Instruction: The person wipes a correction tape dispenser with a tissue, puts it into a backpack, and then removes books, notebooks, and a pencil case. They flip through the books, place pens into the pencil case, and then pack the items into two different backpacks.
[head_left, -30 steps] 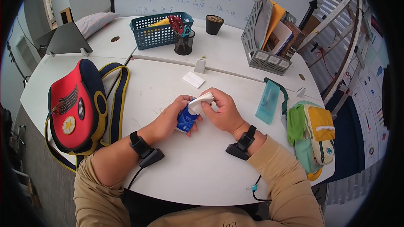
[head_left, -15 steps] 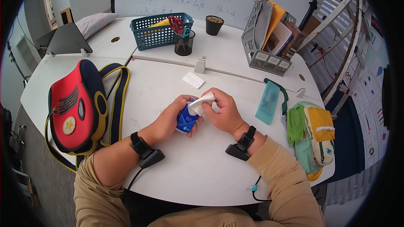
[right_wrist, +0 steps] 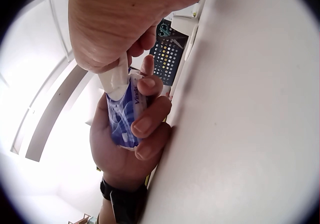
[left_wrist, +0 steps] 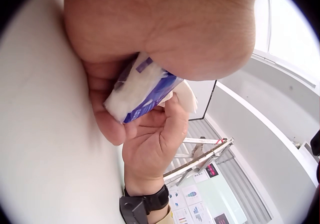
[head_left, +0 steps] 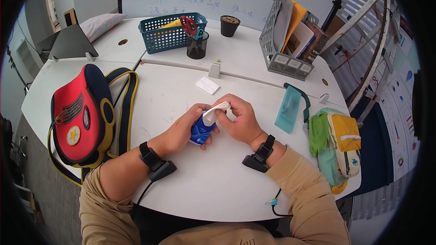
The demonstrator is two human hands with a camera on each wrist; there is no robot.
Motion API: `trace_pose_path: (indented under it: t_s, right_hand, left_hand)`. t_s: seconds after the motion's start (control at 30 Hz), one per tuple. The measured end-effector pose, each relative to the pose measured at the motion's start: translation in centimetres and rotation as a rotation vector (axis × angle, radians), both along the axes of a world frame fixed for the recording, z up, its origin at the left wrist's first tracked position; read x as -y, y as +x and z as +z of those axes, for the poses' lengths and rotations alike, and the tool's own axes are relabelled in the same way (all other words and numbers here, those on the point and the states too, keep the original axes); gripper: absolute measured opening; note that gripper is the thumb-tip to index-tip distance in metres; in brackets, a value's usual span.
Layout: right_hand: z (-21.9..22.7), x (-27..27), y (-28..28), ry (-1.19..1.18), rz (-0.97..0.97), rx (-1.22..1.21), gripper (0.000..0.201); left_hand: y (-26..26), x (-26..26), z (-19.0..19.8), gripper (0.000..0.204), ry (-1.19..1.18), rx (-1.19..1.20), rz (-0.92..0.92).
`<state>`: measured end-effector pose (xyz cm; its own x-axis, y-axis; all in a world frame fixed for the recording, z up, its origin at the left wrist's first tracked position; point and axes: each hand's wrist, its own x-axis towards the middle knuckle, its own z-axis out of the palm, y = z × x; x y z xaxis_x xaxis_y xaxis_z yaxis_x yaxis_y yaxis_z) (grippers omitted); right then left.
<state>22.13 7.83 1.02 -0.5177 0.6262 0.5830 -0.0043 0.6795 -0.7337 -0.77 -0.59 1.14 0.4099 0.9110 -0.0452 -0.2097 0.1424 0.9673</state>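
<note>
A blue tissue pack (head_left: 200,131) lies in the left hand (head_left: 184,124), whose fingers curl round it. White tissue (head_left: 212,114) sticks out of the pack's upper end, pinched between the thumb and fingers of the right hand (head_left: 238,120). In the right wrist view the tissue (right_wrist: 117,79) is partly out of the pack (right_wrist: 125,116), and the left hand's fingertips (right_wrist: 145,124) press on the pack's side. The left wrist view shows the pack's clear and blue wrapper (left_wrist: 145,91) beneath the left palm. A folded white tissue (head_left: 208,85) lies flat on the table beyond the hands.
A red backpack (head_left: 79,113) is at the left; a green and yellow bag (head_left: 338,147) and teal case (head_left: 288,109) are at the right. Behind are a basket (head_left: 165,38), a pen holder (head_left: 197,49), a potted plant (head_left: 229,28) and a file rack (head_left: 284,63).
The tissue's free end has tilted slightly and its folded edges show more in the right hand's pinch. Both hands keep their hold. The head view has shifted slightly.
</note>
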Motion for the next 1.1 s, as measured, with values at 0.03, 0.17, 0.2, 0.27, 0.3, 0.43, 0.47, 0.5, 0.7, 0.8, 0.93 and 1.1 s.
trace_pose_path:
  t_s: [0.03, 0.17, 0.2, 0.27, 0.3, 0.43, 0.47, 0.5, 0.7, 0.8, 0.93, 1.1]
  right_hand:
    - [-0.05, -0.02, 0.04, -0.004, 0.002, 0.009, 0.014]
    - [0.01, 0.08, 0.09, -0.035, 0.003, 0.045, 0.014]
    - [0.09, 0.14, 0.11, -0.046, 0.0, 0.053, 0.015]
    - [0.2, 0.14, 0.19, -0.033, -0.003, 0.059, 0.014]
    - [0.25, 0.14, 0.24, -0.027, -0.006, 0.062, 0.014]
    - [0.35, 0.18, 0.07, 0.026, -0.012, 0.01, 0.015]
    - [0.32, 0.19, 0.07, 0.03, -0.005, 0.004, 0.015]
    - [0.31, 0.19, 0.06, 0.034, 0.002, -0.002, 0.016]
    - [0.44, 0.13, 0.05, 0.047, 0.009, -0.005, 0.017]
    - [0.44, 0.23, -0.02, 0.02, 0.01, -0.022, 0.016]
    - [0.35, 0.26, 0.0, 0.021, -0.01, -0.022, 0.017]
    - [-0.03, 0.06, 0.01, -0.007, 0.026, -0.047, 0.017]
  left_hand:
    - [0.0, -0.01, -0.02, 0.063, 0.002, 0.005, 0.001]
    - [0.04, 0.04, 0.12, 0.063, 0.011, 0.021, 0.022]
    - [0.07, 0.07, 0.21, 0.064, 0.013, 0.023, 0.031]
    - [0.12, 0.11, 0.29, 0.064, 0.022, 0.03, 0.033]
    - [0.15, 0.11, 0.32, 0.064, 0.027, 0.033, 0.034]
    - [0.16, 0.17, 0.25, 0.065, 0.038, 0.027, 0.009]
    - [0.18, 0.14, 0.2, 0.065, 0.03, 0.024, 0.004]
    - [0.18, 0.13, 0.19, 0.066, 0.022, 0.02, -0.001]
    - [0.14, 0.14, 0.23, 0.067, 0.014, 0.007, -0.012]
    - [0.01, 0.05, 0.13, 0.069, 0.023, -0.024, -0.025]
    - [0.0, 0.11, 0.2, 0.072, 0.036, -0.038, -0.024]
    - [-0.09, 0.04, 0.09, 0.077, 0.013, 0.014, -0.018]
